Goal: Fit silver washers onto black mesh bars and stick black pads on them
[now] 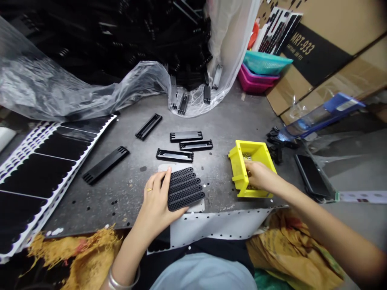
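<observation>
My left hand (155,199) lies on a black plastic strip with a diamond-textured face (185,188), its fingers curled over the strip's left end. That strip sits on a white backing sheet (169,167). My right hand (260,176) reaches into a yellow plastic bin (250,151) holding small metal pieces (248,156). Its fingertips are hidden by the bin's wall and the hand itself. Several black slotted plastic strips (174,155) lie flat on the grey metal worktable (127,201) between my hands and the bag.
A torn plastic bag (193,96) and a heap of black strips (169,48) fill the far side. A sheet of black adhesive pads (39,173) lies at left. Stacked teal and pink baskets (263,72), cardboard boxes (320,52), and a dark phone (313,176) stand right.
</observation>
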The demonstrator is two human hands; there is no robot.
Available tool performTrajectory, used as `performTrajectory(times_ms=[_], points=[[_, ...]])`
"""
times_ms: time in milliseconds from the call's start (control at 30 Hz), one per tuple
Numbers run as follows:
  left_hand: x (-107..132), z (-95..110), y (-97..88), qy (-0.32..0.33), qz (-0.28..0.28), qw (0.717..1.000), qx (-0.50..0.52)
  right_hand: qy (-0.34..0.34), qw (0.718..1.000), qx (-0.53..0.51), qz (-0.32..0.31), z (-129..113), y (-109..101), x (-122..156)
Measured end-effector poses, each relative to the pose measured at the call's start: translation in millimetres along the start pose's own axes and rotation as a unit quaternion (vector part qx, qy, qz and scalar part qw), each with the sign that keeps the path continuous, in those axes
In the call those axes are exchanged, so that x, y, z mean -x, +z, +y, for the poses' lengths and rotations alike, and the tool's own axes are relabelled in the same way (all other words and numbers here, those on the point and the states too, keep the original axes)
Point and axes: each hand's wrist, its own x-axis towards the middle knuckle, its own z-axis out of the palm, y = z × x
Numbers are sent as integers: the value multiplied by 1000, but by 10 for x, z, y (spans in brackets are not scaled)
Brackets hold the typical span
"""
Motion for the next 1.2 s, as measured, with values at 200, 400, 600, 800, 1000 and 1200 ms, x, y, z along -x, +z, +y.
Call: performTrajectory(times_ms=[200, 400, 600, 800, 1000, 1200], points=[[-41, -8, -13, 18, -2, 999, 39, -14, 987, -18, 159, -333, -400, 81], [-53, 4, -37, 27, -4, 999, 34, -211, 966, -69, 131, -1669, 232, -240], [-8, 18, -31, 31, -3, 999, 23, -309, 936, -40, 164, -1787, 803, -68], [-5, -50, -192, 58, 3, 998, 17, -242, 929, -221, 174, -1493, 670, 16], [-208, -110, -377, 152, 55, 987, 0, -196, 944, -161, 212, -1419, 516, -258], [-262, -143, -411, 174, 88, 979, -55, -210, 941, 54, 258, -1373, 528, -404]])
